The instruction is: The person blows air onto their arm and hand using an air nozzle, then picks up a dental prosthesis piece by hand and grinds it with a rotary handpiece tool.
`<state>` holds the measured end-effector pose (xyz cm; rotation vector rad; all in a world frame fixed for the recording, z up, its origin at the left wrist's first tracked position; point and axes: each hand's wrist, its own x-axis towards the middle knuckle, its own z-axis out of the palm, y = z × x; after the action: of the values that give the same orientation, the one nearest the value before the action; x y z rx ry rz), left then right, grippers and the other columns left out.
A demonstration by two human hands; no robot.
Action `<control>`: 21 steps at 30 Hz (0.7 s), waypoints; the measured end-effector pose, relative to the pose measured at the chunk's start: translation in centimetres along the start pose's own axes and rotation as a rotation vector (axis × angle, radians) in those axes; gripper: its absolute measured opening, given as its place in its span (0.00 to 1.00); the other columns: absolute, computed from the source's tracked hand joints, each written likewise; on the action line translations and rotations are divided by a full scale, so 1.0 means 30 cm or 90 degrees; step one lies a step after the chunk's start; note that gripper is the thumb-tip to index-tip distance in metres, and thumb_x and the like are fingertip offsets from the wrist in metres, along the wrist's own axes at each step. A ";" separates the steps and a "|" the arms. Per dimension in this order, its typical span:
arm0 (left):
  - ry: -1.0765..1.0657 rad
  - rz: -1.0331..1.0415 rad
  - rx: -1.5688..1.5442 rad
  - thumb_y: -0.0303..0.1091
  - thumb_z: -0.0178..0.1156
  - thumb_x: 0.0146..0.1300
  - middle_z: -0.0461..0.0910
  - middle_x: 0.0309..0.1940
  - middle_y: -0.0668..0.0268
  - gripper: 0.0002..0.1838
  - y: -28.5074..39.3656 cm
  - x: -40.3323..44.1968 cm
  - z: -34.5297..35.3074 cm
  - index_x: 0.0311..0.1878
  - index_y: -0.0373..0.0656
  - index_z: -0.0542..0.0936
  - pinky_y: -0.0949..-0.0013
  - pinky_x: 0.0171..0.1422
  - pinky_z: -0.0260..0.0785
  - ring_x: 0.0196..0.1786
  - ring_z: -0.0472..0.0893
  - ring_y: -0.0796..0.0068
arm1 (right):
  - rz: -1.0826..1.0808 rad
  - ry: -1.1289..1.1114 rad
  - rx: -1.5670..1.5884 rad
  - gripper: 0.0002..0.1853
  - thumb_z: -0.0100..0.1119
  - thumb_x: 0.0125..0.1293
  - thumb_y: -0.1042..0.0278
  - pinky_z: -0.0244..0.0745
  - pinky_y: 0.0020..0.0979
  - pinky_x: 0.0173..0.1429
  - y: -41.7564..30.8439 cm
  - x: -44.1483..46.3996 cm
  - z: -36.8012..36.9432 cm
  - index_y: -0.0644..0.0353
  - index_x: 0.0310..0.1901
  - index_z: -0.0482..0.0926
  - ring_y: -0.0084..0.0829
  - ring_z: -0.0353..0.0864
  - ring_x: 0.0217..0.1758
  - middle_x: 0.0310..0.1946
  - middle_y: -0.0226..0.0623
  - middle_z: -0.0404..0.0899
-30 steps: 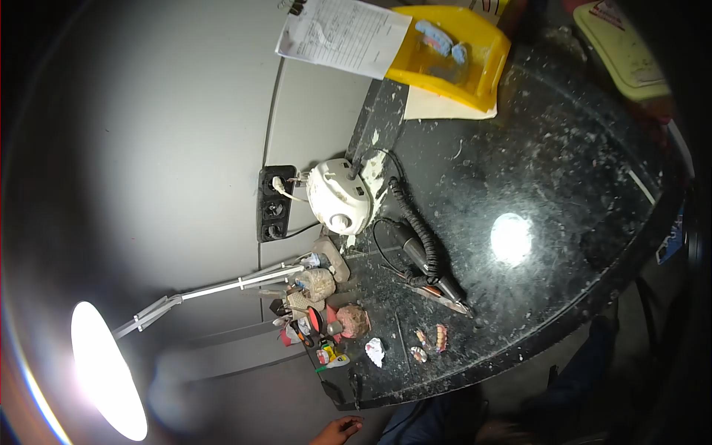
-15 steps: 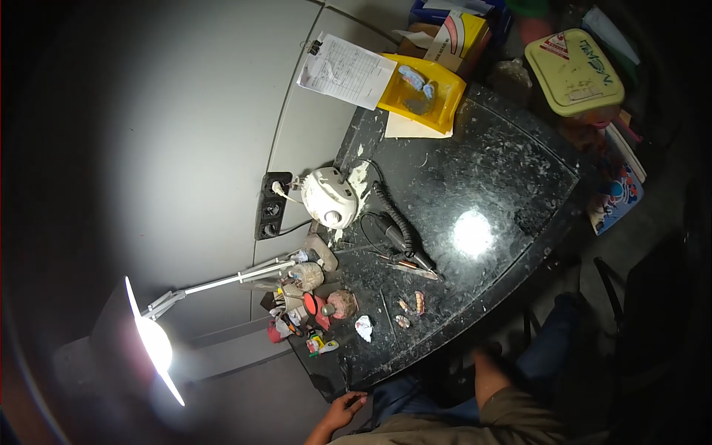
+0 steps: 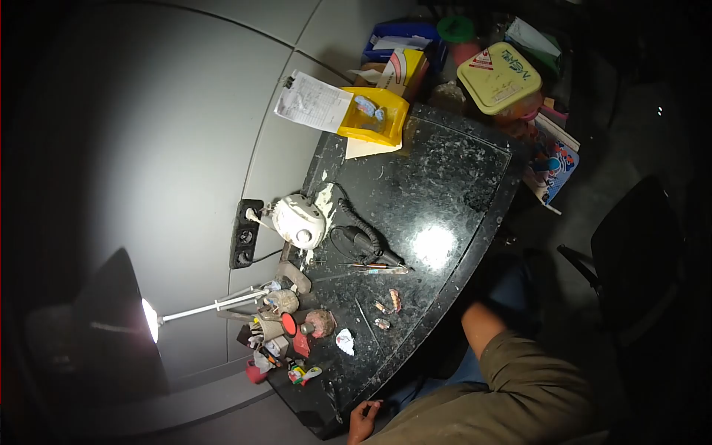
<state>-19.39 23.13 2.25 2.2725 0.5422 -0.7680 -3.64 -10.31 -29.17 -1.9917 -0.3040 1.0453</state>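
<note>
My left hand is at the near table edge at the bottom, with loosely bent fingers and a dark gap between them; I see nothing held. Nearest to it on the black speckled table lies a thin dark tool. My right forearm reaches from an olive sleeve into shadow by the table edge, and its hand is hidden. Farther in lie a set of model teeth, a smaller tooth piece, a white crumpled piece and a thin metal instrument.
A white control box is cabled to a dark handpiece. Cups and small tools crowd the left edge by a lit lamp. At the back are a yellow tray, clipped paper and a yellow-lidded tub. A chair stands right.
The camera view has shifted, so the table and its things appear farther left. More of my right sleeve shows. My left hand stays by the table edge, lower in the view.
</note>
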 end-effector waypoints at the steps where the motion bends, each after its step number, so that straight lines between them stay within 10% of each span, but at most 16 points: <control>1: -0.011 0.025 -0.003 0.43 0.65 0.71 0.88 0.42 0.61 0.17 -0.023 0.012 0.028 0.43 0.35 0.86 0.67 0.58 0.70 0.48 0.81 0.75 | -0.019 0.025 -0.007 0.22 0.74 0.56 0.58 0.72 0.48 0.67 -0.010 0.007 -0.009 0.61 0.49 0.84 0.50 0.79 0.61 0.57 0.51 0.81; 10: 0.138 0.225 -0.337 0.27 0.63 0.71 0.89 0.41 0.57 0.09 -0.147 0.018 0.321 0.36 0.32 0.85 0.71 0.54 0.74 0.46 0.84 0.74 | -0.230 0.236 -0.130 0.18 0.73 0.57 0.60 0.74 0.47 0.65 -0.029 -0.128 0.040 0.62 0.46 0.86 0.50 0.81 0.59 0.55 0.52 0.83; 15: 0.138 0.305 -0.445 0.26 0.62 0.69 0.87 0.41 0.54 0.07 -0.242 -0.036 0.330 0.39 0.31 0.84 0.66 0.56 0.76 0.47 0.85 0.69 | -0.017 0.249 -0.207 0.10 0.69 0.58 0.69 0.78 0.45 0.55 -0.150 -0.539 -0.109 0.65 0.39 0.85 0.50 0.85 0.48 0.45 0.49 0.86; 17: 0.063 0.374 -0.464 0.26 0.62 0.68 0.87 0.42 0.52 0.07 -0.191 -0.014 0.272 0.40 0.30 0.84 0.64 0.59 0.75 0.50 0.85 0.66 | -0.197 0.623 -0.042 0.13 0.69 0.60 0.70 0.79 0.42 0.48 0.025 -0.668 -0.196 0.65 0.43 0.80 0.46 0.85 0.38 0.40 0.45 0.86; 21: -0.142 0.488 -0.533 0.32 0.63 0.64 0.86 0.44 0.46 0.14 0.006 0.050 0.161 0.42 0.27 0.84 0.56 0.62 0.74 0.52 0.85 0.54 | 0.060 0.830 0.036 0.35 0.76 0.56 0.64 0.76 0.34 0.51 0.223 -0.722 -0.345 0.64 0.63 0.69 0.33 0.79 0.45 0.43 0.42 0.79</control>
<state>-19.98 19.85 -1.58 1.3991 -0.1311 -0.2936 -10.25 -32.13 -19.11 -2.2107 0.5180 -0.3251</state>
